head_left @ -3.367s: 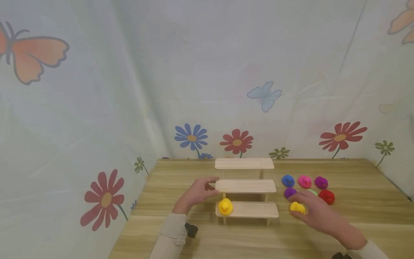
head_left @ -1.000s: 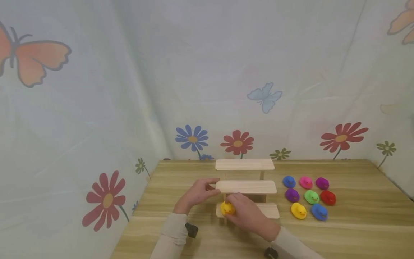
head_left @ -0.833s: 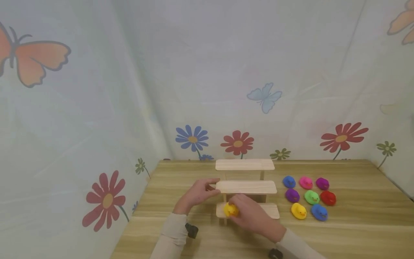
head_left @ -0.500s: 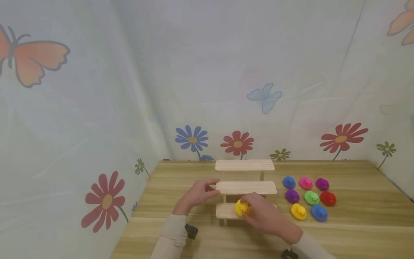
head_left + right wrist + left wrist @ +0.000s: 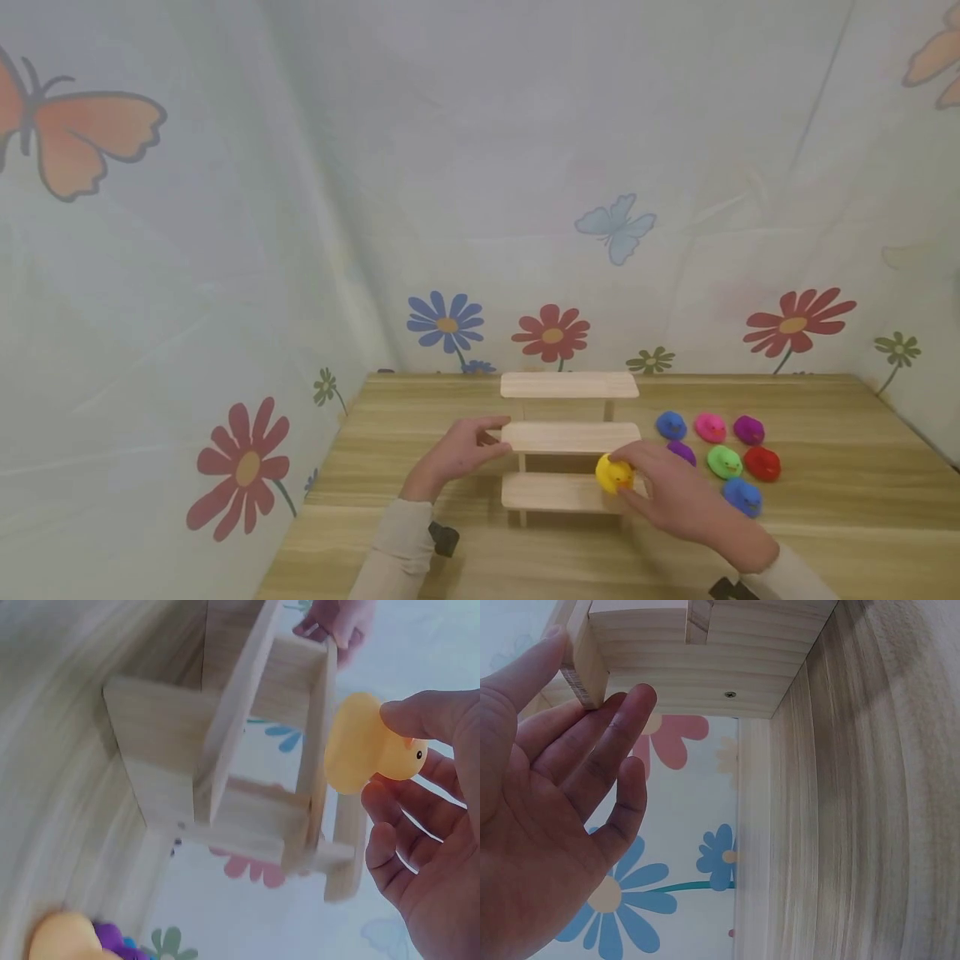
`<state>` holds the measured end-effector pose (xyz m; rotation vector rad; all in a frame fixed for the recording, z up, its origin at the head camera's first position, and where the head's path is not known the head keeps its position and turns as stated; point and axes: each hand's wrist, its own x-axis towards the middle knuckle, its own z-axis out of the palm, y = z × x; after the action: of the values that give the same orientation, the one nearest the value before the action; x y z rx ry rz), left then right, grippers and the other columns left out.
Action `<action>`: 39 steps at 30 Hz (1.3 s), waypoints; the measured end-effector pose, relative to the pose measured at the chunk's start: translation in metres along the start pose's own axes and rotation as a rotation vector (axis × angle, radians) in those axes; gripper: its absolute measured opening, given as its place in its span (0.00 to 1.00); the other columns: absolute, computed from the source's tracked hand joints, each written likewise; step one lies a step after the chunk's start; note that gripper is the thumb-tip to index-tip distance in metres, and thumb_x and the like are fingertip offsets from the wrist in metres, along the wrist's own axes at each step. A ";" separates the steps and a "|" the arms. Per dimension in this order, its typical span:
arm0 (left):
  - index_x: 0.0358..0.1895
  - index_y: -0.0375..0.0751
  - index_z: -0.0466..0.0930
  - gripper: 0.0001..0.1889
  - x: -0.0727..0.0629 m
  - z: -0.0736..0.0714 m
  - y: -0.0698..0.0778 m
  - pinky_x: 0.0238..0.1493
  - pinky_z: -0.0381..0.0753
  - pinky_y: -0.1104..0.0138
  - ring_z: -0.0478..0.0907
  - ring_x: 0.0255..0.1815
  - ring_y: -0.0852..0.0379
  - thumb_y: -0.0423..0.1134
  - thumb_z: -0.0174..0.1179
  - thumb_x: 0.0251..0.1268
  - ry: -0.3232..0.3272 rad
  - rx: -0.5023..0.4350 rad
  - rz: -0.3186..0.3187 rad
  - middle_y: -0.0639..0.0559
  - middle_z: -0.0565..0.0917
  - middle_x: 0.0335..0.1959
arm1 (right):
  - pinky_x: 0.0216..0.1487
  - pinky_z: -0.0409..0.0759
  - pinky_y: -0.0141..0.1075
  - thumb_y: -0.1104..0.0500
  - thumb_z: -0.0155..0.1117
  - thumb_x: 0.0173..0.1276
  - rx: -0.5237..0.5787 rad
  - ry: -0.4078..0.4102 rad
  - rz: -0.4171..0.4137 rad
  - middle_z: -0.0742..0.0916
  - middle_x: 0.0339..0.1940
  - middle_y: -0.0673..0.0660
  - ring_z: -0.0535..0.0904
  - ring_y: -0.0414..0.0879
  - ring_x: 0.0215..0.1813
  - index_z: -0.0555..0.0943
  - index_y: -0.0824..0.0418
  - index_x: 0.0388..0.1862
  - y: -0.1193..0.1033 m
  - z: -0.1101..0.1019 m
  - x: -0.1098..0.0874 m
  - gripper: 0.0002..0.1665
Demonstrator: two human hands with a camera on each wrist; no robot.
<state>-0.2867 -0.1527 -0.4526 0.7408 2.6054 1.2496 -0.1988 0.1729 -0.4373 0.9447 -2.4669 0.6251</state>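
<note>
A three-step wooden display stand (image 5: 570,437) stands on the table. My left hand (image 5: 459,452) pinches the left end of its middle step; in the left wrist view the thumb lies on one side of the board (image 5: 586,667) and fingers on the other. My right hand (image 5: 686,504) holds a yellow rubber duck (image 5: 613,473) between thumb and fingers, at the right end of the stand. In the right wrist view this duck (image 5: 358,746) is lifted beside the stand's boards, its head toward the palm. All three steps carry nothing.
Right of the stand, several rubber ducks sit in rows: blue (image 5: 671,426), pink (image 5: 710,427), purple (image 5: 749,430), green (image 5: 724,462), red (image 5: 762,463) and another blue (image 5: 742,497). My right hand partly covers another purple duck (image 5: 681,452). A flowered curtain (image 5: 480,167) hangs behind the table.
The right hand reached from the table ducks to the yellow duck on the lowest step's left end, took hold of it and carried it rightward. The left hand stayed at the middle step.
</note>
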 end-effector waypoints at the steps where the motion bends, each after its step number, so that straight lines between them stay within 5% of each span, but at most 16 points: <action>1: 0.65 0.42 0.70 0.28 0.000 0.000 0.000 0.39 0.80 0.65 0.79 0.46 0.55 0.49 0.59 0.64 -0.001 -0.001 -0.003 0.49 0.75 0.60 | 0.42 0.80 0.35 0.63 0.76 0.46 -0.001 0.013 -0.002 0.81 0.43 0.46 0.76 0.39 0.43 0.78 0.58 0.44 0.002 -0.002 -0.002 0.24; 8: 0.65 0.40 0.70 0.28 0.000 0.000 -0.002 0.37 0.80 0.66 0.79 0.46 0.55 0.49 0.59 0.64 0.000 0.008 0.003 0.47 0.77 0.56 | 0.34 0.79 0.29 0.68 0.77 0.41 0.008 0.094 -0.016 0.80 0.39 0.47 0.74 0.36 0.35 0.78 0.61 0.43 0.025 -0.019 -0.018 0.27; 22: 0.65 0.41 0.69 0.29 0.001 0.000 -0.002 0.36 0.80 0.66 0.79 0.47 0.54 0.49 0.60 0.63 -0.001 -0.014 -0.012 0.47 0.75 0.60 | 0.32 0.79 0.35 0.74 0.75 0.35 -0.107 0.122 0.138 0.83 0.39 0.54 0.76 0.45 0.37 0.79 0.64 0.41 0.083 -0.055 -0.073 0.29; 39: 0.64 0.43 0.71 0.27 0.000 0.000 0.003 0.38 0.80 0.66 0.80 0.46 0.55 0.48 0.61 0.63 0.009 -0.012 -0.008 0.47 0.76 0.59 | 0.36 0.78 0.52 0.69 0.71 0.46 -0.106 -0.148 0.551 0.81 0.41 0.67 0.77 0.55 0.38 0.77 0.71 0.44 0.134 -0.082 -0.123 0.23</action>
<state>-0.2851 -0.1509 -0.4502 0.7241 2.6028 1.2680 -0.1907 0.3696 -0.4701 0.2673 -2.8772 0.5989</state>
